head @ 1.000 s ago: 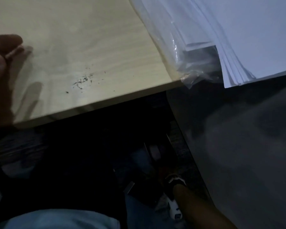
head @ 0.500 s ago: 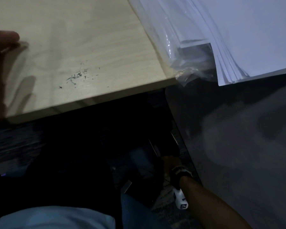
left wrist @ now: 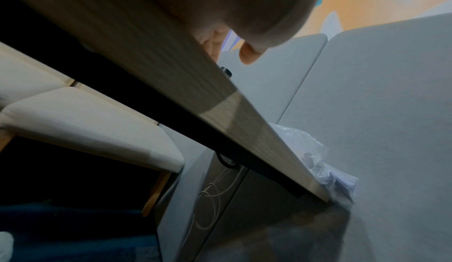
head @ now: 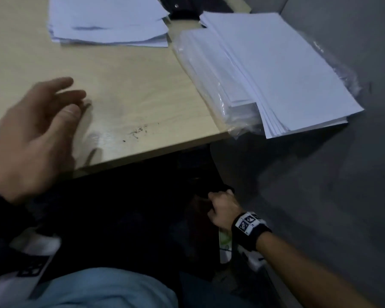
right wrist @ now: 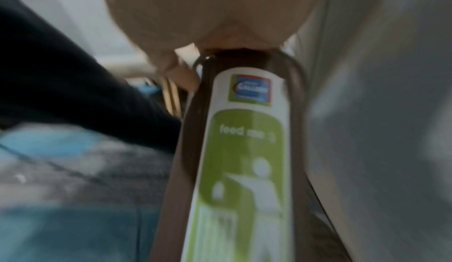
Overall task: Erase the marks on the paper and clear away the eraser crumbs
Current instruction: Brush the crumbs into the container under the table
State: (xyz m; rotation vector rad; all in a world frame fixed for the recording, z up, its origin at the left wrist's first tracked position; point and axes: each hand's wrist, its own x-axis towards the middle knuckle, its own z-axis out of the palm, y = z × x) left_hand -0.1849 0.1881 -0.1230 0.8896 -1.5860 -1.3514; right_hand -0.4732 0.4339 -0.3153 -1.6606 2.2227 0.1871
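Dark eraser crumbs lie scattered on the light wooden table, close to its front edge. My left hand hovers open over the table left of the crumbs, fingers loosely spread; the left wrist view shows a fingertip above the table edge. Below the table's right corner my right hand grips the rim of a dark waste bin with a green and white label. A loose stack of white paper lies at the back.
A thick ream of white paper in clear plastic wrap overhangs the table's right corner. A grey partition stands to the right. My knees in blue jeans are under the table edge. A dark object lies at the back.
My left hand has come further in over the table toward the crumbs. The right hand has closed on the bin rim and risen slightly under the table corner. The view has tilted up.
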